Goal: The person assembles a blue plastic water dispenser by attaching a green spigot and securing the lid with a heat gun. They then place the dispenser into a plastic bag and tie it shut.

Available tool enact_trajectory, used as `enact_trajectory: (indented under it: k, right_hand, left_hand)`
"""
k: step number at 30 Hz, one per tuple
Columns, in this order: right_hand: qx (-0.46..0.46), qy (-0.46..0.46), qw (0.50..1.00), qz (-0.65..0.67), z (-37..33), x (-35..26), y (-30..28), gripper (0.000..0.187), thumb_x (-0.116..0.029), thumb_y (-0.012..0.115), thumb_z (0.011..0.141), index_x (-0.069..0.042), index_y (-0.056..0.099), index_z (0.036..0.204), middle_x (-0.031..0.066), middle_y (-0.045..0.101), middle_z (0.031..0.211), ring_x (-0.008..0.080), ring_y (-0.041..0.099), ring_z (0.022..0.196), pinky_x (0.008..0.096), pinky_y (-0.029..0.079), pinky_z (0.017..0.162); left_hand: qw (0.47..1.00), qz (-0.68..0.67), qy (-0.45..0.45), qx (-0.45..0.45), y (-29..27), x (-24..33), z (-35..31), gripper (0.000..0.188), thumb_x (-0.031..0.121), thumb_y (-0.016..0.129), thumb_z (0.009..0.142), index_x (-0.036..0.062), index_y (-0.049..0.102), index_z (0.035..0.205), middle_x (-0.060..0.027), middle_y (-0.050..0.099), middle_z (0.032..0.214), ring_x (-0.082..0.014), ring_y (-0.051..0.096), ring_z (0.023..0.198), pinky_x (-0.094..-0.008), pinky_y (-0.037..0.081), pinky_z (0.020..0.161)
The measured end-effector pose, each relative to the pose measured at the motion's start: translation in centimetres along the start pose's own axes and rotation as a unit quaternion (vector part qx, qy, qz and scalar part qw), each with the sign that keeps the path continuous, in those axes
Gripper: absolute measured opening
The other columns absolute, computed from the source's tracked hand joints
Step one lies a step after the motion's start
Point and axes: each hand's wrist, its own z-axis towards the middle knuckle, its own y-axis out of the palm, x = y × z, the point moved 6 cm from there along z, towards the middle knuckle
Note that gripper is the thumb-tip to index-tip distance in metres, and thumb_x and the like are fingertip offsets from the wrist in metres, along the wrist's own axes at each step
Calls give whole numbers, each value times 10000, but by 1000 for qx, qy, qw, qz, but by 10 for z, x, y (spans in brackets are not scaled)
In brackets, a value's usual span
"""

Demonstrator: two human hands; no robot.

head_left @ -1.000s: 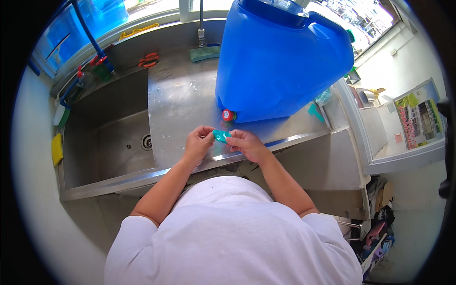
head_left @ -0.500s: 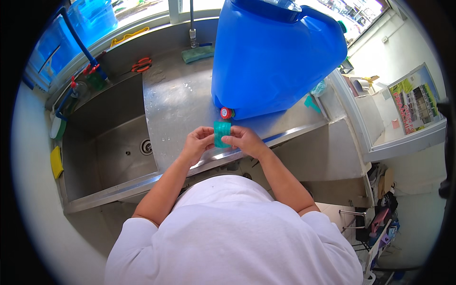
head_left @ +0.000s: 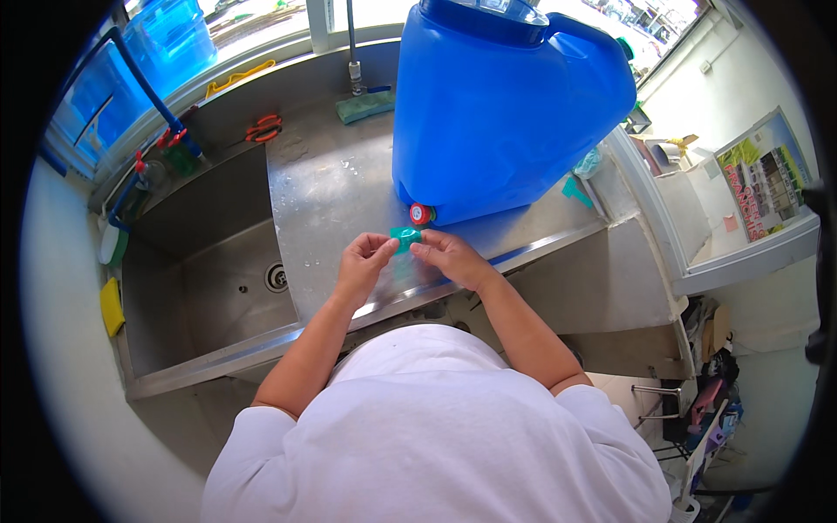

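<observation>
Between my two hands is a small translucent green plastic sleeve [head_left: 405, 235], held above the steel counter near its front edge. My left hand [head_left: 364, 263] pinches its left side with thumb and fingers. On the other side my right hand [head_left: 455, 260] pinches it too. Just beyond the sleeve, a large blue water jug [head_left: 510, 113] stands upright on the counter. A red-capped spout [head_left: 422, 214] sticks out low at the jug's near corner, a short gap from my fingertips.
To the left is a deep steel sink [head_left: 222, 270]. Orange-handled pliers [head_left: 263, 129] and a green sponge [head_left: 366, 105] lie along the back. A green plastic scrap [head_left: 575, 192] sits right of the jug. A yellow sponge [head_left: 112, 307] hangs at the left wall.
The green sleeve has gone from hanging tall and flat between my hands to a short, tipped or folded shape. Both hands remain pinched on it in nearly the same place.
</observation>
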Motion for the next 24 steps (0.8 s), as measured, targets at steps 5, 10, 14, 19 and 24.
enact_trajectory:
  k: [5, 10, 14, 19, 24]
  right_hand:
    - [21, -31, 999, 16, 0, -2, 2, 339, -236, 648, 965, -77, 630, 1263, 9, 651, 1141, 137, 567, 1097, 304, 450, 955]
    - [-3, -45, 998, -37, 2, -2, 4, 290, -228, 651, 958, -75, 660, 1204, 3, 649, 1156, 142, 562, 1113, 310, 448, 961]
    - [-5, 2, 995, -100, 5, 2, 0, 248, -234, 667, 948, -71, 690, 1134, 12, 663, 1133, 123, 571, 1095, 303, 449, 949]
    - [-1, 11, 1000, 9, 6, 4, 4, 282, -239, 712, 917, -60, 694, 1133, 36, 702, 1037, 117, 626, 984, 285, 476, 889]
    - [52, -41, 995, -68, 8, 2, -1, 367, -279, 760, 877, -51, 690, 1155, 51, 715, 1009, 111, 644, 947, 274, 497, 849]
  left_hand:
    - [973, 179, 136, 55, -4, 8, -1, 177, 143, 755, 893, 46, 685, 1024, -9, 639, 998, -67, 591, 911, -219, 475, 746]
    - [983, 115, 146, 9, 3, 9, -1, 154, 133, 740, 902, 26, 694, 1003, -25, 588, 1028, -49, 557, 880, -202, 455, 682]
    - [970, 180, 156, 39, -2, 20, 2, 113, 128, 739, 901, 28, 714, 946, -21, 557, 991, -44, 523, 839, -198, 427, 655]
    - [974, 164, 146, -49, -4, 27, 3, 111, 125, 732, 898, 17, 710, 907, -30, 578, 1004, -66, 525, 831, -220, 419, 712]
    - [967, 155, 176, -97, -2, 30, 6, 94, 105, 724, 887, 15, 698, 873, -20, 634, 904, -86, 550, 823, -243, 431, 749]
